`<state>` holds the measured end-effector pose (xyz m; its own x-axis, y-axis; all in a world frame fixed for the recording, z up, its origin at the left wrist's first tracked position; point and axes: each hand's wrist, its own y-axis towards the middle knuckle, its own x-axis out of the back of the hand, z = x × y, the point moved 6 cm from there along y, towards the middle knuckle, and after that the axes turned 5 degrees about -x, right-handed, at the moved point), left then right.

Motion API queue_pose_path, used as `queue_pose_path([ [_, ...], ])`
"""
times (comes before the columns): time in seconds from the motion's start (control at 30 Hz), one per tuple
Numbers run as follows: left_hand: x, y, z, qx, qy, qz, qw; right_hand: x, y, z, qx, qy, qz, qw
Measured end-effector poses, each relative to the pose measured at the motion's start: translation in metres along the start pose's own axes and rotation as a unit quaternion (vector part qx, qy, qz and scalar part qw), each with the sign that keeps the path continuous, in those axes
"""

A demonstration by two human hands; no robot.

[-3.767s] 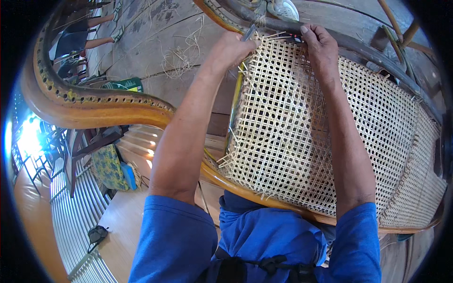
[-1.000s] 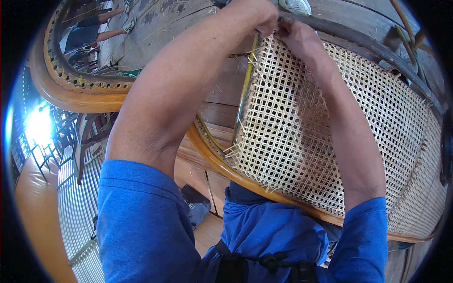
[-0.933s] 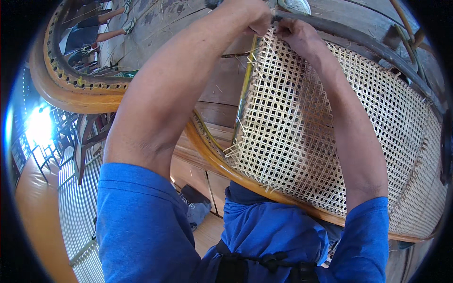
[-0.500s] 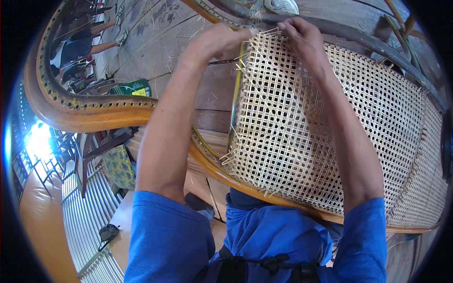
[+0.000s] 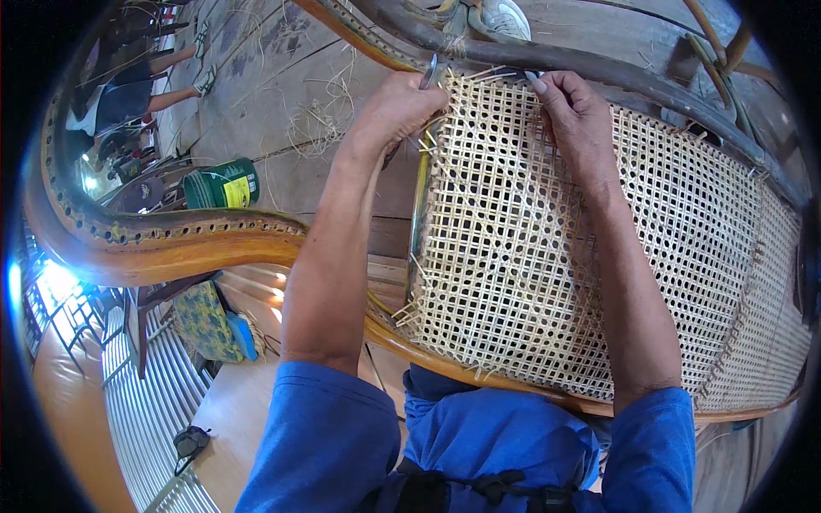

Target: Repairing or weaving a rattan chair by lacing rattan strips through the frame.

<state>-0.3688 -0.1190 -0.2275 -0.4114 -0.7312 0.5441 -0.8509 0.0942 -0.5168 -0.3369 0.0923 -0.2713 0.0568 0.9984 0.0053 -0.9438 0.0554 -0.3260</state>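
Note:
Woven cane webbing (image 5: 505, 231) spans a curved wooden chair frame (image 5: 171, 256), with loose strand ends poking out along its left and far edges. At the far left corner, my left hand (image 5: 395, 109) is closed around a tool (image 5: 430, 72) with a shiny metal end; its kind is mostly hidden by the fist. My right hand (image 5: 581, 120) is pinched at the webbing's far edge, thumb against fingertips. A thin dark piece lies by its fingertips, too small to make out. Several cane ends stick up between the two hands.
Small holes line the bare frame at left. Beyond it stand a green bucket (image 5: 221, 185) and a seated person's legs (image 5: 171, 81). Cane scraps (image 5: 316, 120) litter the plank floor. A dark pole (image 5: 599, 73) runs along the far side, near a white shoe (image 5: 506, 19).
My left hand has come nearer, and the metal tool now shows in it. My right hand has shifted slightly right and nearer along the far edge. The whole view has shifted a little.

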Motion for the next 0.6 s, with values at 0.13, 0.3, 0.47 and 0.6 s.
queue_pose_path([
  [0.13, 0.000, 0.002, 0.001, -0.003, -0.017, 0.027, 0.999, -0.001, 0.002, 0.001, 0.035, -0.043, 0.002, 0.998],
  [0.3, 0.000, 0.003, 0.008, -0.004, -0.048, 0.055, 0.997, -0.003, 0.001, 0.001, 0.009, -0.027, 0.007, 1.000],
  [0.47, -0.002, -0.001, 0.010, -0.001, -0.070, 0.038, 0.997, -0.003, 0.006, 0.001, 0.034, -0.086, 0.000, 0.996],
  [0.6, 0.001, -0.008, -0.001, -0.023, 0.042, -0.023, 0.999, -0.030, 0.021, 0.013, 0.128, -0.390, 0.078, 0.909],
])
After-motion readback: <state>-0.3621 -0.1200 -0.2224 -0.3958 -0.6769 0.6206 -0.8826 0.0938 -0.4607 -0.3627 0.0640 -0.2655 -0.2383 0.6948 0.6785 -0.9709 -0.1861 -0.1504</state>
